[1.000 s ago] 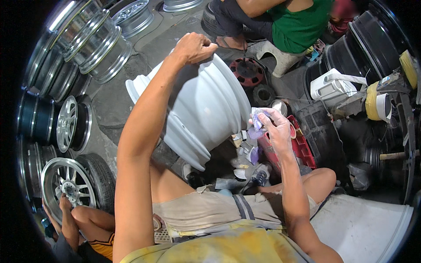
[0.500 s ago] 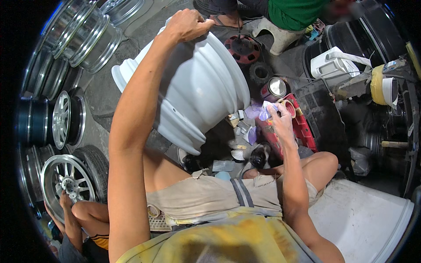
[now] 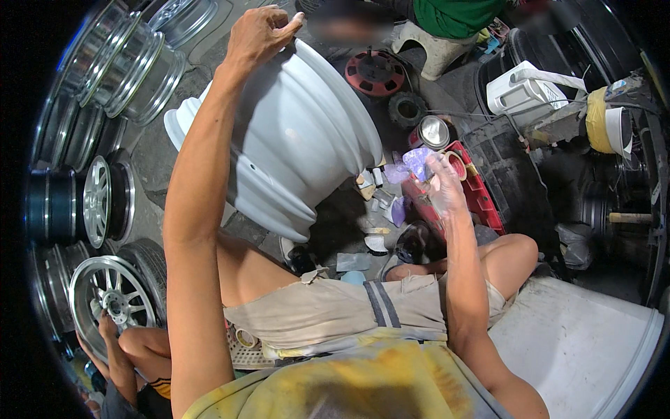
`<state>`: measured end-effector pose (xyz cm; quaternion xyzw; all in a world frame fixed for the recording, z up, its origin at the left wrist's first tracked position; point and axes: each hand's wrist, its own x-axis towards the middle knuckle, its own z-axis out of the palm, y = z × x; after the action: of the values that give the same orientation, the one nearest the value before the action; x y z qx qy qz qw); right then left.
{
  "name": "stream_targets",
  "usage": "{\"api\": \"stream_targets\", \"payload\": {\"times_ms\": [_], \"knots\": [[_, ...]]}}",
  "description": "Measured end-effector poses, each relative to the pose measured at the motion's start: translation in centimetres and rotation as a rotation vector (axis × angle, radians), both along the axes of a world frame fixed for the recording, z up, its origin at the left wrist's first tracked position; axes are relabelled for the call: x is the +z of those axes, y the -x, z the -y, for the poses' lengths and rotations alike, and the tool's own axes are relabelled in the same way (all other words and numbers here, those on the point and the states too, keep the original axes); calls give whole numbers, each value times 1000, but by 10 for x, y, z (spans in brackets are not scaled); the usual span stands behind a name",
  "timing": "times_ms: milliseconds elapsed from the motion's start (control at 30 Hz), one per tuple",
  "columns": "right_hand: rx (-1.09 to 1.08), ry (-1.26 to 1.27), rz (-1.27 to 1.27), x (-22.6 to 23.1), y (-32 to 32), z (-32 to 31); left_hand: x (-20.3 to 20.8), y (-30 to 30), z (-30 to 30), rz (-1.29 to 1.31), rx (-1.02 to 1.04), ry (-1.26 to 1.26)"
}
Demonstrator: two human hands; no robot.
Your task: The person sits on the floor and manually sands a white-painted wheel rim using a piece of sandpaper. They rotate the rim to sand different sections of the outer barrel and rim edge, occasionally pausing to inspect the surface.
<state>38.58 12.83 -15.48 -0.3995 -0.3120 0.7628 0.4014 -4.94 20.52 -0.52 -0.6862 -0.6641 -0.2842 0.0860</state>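
A pale grey-white wheel rim point(image 3: 300, 133) stands tilted in front of me, its barrel facing me. My left hand point(image 3: 264, 35) is closed over its top edge, with the thumb along the lip; part of the grip is hidden. To the right of the rim, my right hand point(image 3: 445, 183), dusted white, pinches a crumpled purple sheet point(image 3: 419, 162) that looks like sandpaper. This sheet is apart from the rim, over a red crate point(image 3: 481, 199). More purple and white scraps point(image 3: 398, 211) lie on the floor between the rim and my right foot.
A lidded paint can point(image 3: 433, 133), a black ring point(image 3: 407, 109) and a red reel point(image 3: 375, 72) sit beyond the crate. Metal wheels point(image 3: 115, 293) crowd the left, where another person's hand point(image 3: 107, 325) touches one. A white jug point(image 3: 527, 91) stands at right.
The rim and my left hand have shifted slightly left in the picture. My right hand has turned a little, with the purple sheet showing more fully; it remains held.
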Motion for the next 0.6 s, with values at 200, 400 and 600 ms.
{"api": "stream_targets", "payload": {"times_ms": [200,400,600], "knots": [[108,-29,55,-2,6,3,-8,-10,-2,75,26,52],[585,-548,1040,-104,21,18,-18,-5,-6,43,-73,17],[858,-1146,1422,-223,76,16,-17,-10,-10,-22,78,193]]}}
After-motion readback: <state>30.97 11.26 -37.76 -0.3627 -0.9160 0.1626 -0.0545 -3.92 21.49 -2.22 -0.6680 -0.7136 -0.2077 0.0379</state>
